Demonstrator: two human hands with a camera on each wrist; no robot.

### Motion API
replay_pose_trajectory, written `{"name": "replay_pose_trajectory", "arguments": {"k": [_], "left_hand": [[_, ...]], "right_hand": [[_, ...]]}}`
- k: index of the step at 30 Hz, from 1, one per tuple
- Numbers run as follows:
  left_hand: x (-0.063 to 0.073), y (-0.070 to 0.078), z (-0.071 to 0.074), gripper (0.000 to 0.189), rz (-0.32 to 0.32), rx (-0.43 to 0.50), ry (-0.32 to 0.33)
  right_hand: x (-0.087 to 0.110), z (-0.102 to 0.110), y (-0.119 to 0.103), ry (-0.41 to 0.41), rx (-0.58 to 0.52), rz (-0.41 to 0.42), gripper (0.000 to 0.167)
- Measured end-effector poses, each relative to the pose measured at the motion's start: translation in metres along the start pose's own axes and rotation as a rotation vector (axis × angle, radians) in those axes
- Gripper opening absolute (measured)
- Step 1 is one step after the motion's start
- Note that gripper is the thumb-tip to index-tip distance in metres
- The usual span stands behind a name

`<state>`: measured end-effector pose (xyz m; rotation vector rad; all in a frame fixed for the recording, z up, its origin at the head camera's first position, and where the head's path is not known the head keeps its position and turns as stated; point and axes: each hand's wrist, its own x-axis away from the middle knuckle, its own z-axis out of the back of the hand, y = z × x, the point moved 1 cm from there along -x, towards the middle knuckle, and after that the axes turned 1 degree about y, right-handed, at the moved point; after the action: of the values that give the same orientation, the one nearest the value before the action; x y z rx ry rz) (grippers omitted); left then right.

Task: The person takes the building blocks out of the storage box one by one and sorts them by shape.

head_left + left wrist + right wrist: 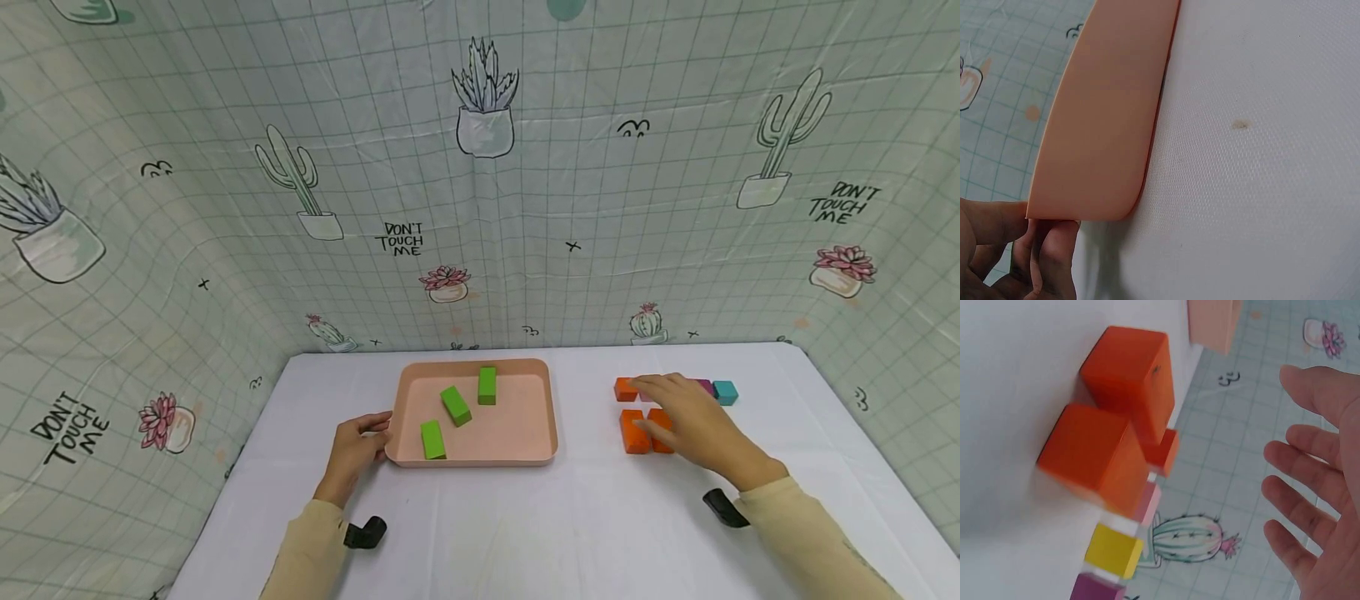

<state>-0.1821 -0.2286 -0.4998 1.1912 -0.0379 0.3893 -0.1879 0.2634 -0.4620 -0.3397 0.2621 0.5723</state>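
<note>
My left hand grips the left edge of a shallow peach tray, its fingers at the rim and outer wall near the corner. Three green blocks lie spread inside the tray. On the right, my right hand hovers with spread, relaxed fingers over a group of coloured blocks. Two larger orange blocks stand side by side below it, with a smaller orange block behind them. The right wrist view shows the palm holding nothing.
Behind the orange blocks runs a row with a pink block, a yellow block, a purple block and a teal block. The hand partly covers this row in the head view. A patterned cloth hangs behind the white table.
</note>
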Motion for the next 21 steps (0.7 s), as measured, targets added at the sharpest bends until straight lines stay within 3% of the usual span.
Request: {"name": "replay_pose_trajectory", "arguments": {"k": [5, 10, 21], "left_hand": [[0.000, 0.002, 0.000, 0.035, -0.005, 0.005, 0.004], [0.001, 0.002, 0.000, 0.035, -0.018, 0.007, 0.002], [0.002, 0.003, 0.001, 0.035, -0.011, 0.008, 0.002]], "right_hand": [[-0.011, -0.007, -0.011, 0.008, -0.005, 0.051, 0.052], [-0.022, -0.013, -0.024, -0.047, -0.032, 0.033, 0.054], [-0.062, -0.028, -0.059, -0.068, -0.011, 0.107, 0.056]]}}
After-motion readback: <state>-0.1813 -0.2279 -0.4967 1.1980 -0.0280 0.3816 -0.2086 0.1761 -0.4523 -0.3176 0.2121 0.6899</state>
